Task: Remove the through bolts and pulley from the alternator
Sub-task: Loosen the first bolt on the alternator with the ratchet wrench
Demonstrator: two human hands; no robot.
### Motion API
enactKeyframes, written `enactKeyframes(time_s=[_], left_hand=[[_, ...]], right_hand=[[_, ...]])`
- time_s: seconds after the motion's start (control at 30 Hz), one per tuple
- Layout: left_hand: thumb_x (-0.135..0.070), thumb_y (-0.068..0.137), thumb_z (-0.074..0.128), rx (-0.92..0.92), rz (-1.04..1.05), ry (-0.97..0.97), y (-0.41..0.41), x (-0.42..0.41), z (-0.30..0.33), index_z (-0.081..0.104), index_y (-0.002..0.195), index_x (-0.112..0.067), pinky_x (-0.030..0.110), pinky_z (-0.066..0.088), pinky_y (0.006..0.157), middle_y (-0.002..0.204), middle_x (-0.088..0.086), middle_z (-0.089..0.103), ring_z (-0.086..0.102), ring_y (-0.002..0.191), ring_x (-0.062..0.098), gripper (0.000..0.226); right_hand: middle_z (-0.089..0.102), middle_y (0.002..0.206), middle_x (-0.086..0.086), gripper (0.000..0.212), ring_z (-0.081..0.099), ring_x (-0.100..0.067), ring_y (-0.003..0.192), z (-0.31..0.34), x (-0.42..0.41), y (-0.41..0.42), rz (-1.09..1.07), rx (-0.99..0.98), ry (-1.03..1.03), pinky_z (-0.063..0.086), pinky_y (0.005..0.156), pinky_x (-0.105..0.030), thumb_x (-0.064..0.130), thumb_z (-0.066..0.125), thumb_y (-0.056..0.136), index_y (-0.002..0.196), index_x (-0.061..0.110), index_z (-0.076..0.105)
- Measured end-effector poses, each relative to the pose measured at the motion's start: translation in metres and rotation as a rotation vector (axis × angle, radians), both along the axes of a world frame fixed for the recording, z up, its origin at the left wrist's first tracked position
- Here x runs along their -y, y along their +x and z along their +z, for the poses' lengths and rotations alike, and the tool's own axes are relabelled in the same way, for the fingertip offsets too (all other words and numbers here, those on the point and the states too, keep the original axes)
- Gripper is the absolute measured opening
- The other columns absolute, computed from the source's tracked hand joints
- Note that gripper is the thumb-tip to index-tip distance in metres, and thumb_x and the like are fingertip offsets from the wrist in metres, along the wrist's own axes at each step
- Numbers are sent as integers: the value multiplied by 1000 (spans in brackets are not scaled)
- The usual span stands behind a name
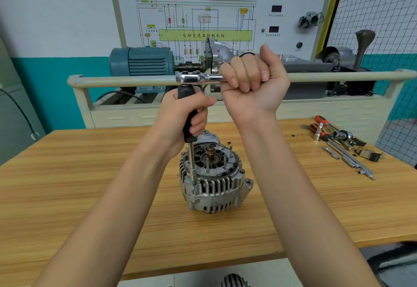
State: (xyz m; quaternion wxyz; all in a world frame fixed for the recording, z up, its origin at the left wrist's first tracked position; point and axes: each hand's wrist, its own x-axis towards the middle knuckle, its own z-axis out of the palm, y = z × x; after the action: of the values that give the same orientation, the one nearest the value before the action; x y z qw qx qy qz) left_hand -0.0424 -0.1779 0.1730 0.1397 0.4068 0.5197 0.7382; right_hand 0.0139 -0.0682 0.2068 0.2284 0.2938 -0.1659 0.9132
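Observation:
The silver alternator stands upright in the middle of the wooden table, its open end with shaft and studs facing up. A black-handled driver stands vertically with its socket tip on a bolt at the alternator's left rim. My left hand grips that black handle. A chrome ratchet sits across the top of the driver, pointing right. My right hand is wrapped round the ratchet's handle, which is hidden inside the fist.
Red-handled screwdrivers, sockets and extension bars lie scattered at the table's right back corner. Behind the table stands a beige training bench with a rail, a blue motor and a wiring board. A wire mesh panel is at right.

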Motion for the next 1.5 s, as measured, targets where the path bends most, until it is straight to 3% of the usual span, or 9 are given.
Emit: enactKeyframes(time_s=[0.1,0.2,0.47,0.53,0.67,0.87,0.97,1.23,1.5], left_hand=[[-13,79,55,-13,-193,-97,0,4,2,42,46,-18,14,22,34,35,-5,30,23,28,7,36],[-13,82,51,35,-196,-137,-1,6,4,37,43,-19,13,18,33,34,-7,25,18,27,6,42],[-1,85,53,107,476,-11,11,-19,2,34,56,-19,17,22,39,38,-10,31,25,37,8,39],[0,84,54,95,465,1,10,-18,1,34,56,-18,15,21,38,38,-9,30,24,35,8,40],[0,82,56,70,205,-37,3,-3,2,35,50,-18,16,20,38,39,-5,26,19,34,11,43],[-14,80,52,45,-236,-100,-5,7,4,40,45,-19,17,20,35,36,-5,29,23,30,8,38],[-11,83,53,118,-211,-107,-7,5,4,36,41,-20,14,14,33,33,-7,23,17,27,6,46],[2,83,53,129,477,40,10,-17,0,34,54,-18,14,20,36,36,-10,31,24,33,6,40],[-3,82,58,56,68,-38,-2,4,1,37,47,-18,17,24,38,39,-3,28,23,33,12,43]], right_hand=[[24,31,3,48,15,-11,32,-1,-3,-3,121,3,-101,21,39,-20,15,42,81,35,15,33],[25,32,4,47,23,-10,29,-3,6,2,9,-31,-53,23,39,-21,14,43,82,35,16,34],[34,43,6,37,26,-10,40,-11,58,13,-822,-188,267,22,47,-29,-3,44,83,56,22,43],[33,41,5,39,25,-10,38,-11,55,12,-782,-218,257,21,47,-29,-3,43,83,53,22,43],[27,33,5,51,19,-10,34,-1,26,7,-396,-159,227,21,43,-24,4,44,84,36,18,37],[24,31,3,49,14,-11,32,2,2,-5,70,-8,-49,20,41,-21,15,42,83,35,15,34],[25,32,4,48,23,-10,30,1,8,-2,-40,-23,0,22,41,-21,15,43,83,35,17,35],[34,47,6,36,25,-10,41,-12,59,12,-791,-200,295,20,47,-30,-4,43,83,57,21,42],[26,31,5,52,14,-13,35,1,17,1,-203,-92,156,23,41,-22,10,40,85,35,18,37]])
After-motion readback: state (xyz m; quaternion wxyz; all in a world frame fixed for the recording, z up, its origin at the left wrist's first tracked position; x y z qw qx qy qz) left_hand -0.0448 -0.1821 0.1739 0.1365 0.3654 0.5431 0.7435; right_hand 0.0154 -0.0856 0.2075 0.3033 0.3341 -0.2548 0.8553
